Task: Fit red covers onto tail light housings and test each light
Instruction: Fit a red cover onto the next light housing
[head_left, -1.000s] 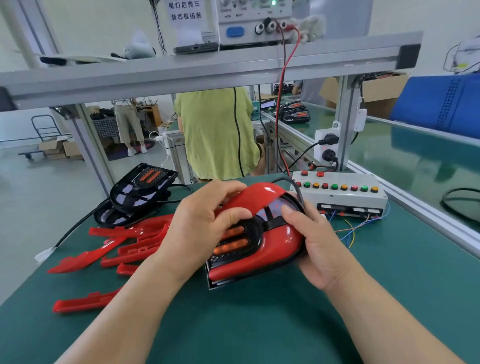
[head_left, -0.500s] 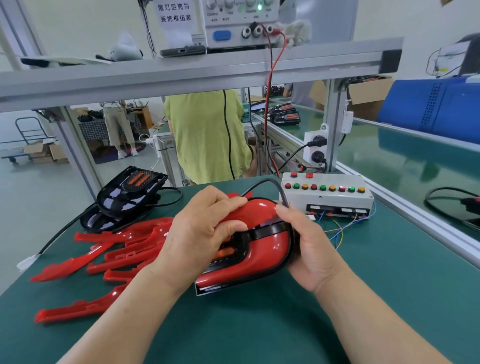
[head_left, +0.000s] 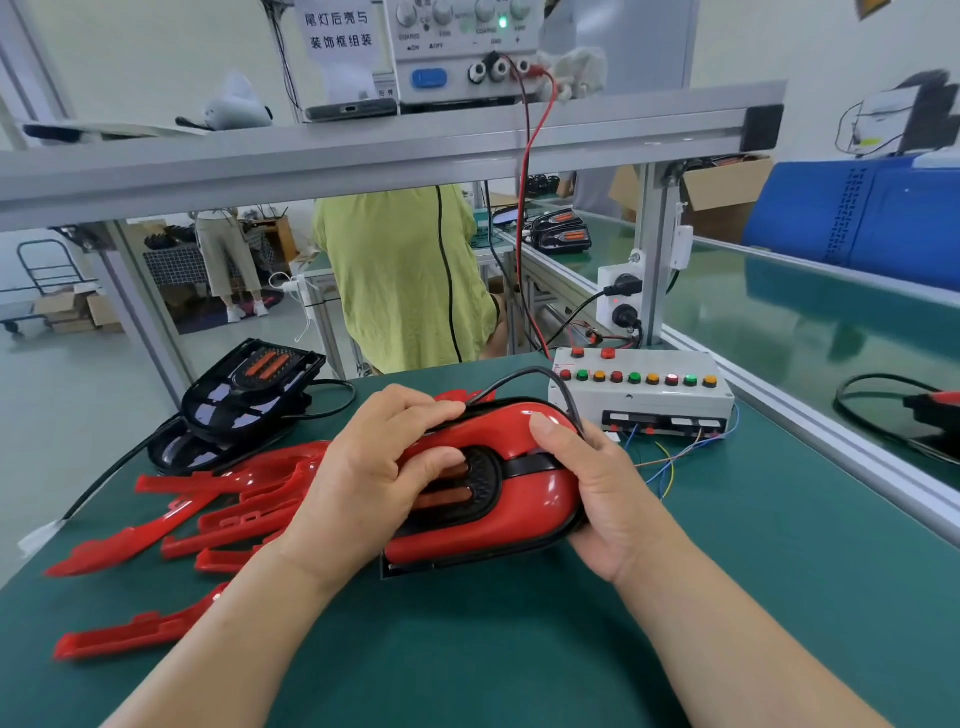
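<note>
Head view: the left hand (head_left: 374, 467) covers the left end of the tail light (head_left: 524, 462). The right hand (head_left: 608, 499) hides the light's right side. Only that hand's thumb shows, lying flat on the rounded end of the red cover (head_left: 524, 519); its other fingers wrap underneath, out of sight. The left fingers curl over the cover's far edge, and the thumb presses on the black grille (head_left: 483, 488) inside it. I cannot tell whether the light's underside rests on the green worktop (head_left: 519, 649). A black cable (head_left: 519, 375) loops out from behind the light.

1 second ago the cover stood lifted at the far end, with clear lens showing beneath. Now it sits closed down with a black band crossing it, and the 2 amber strips look duller.

The cover is glossy and U-shaped, over a black housing (head_left: 410, 570) seen only as a rim at the near edge. The light is mid-worktop, with loose red covers (head_left: 223, 514) to its left and a button box (head_left: 639, 395) just behind.
</note>
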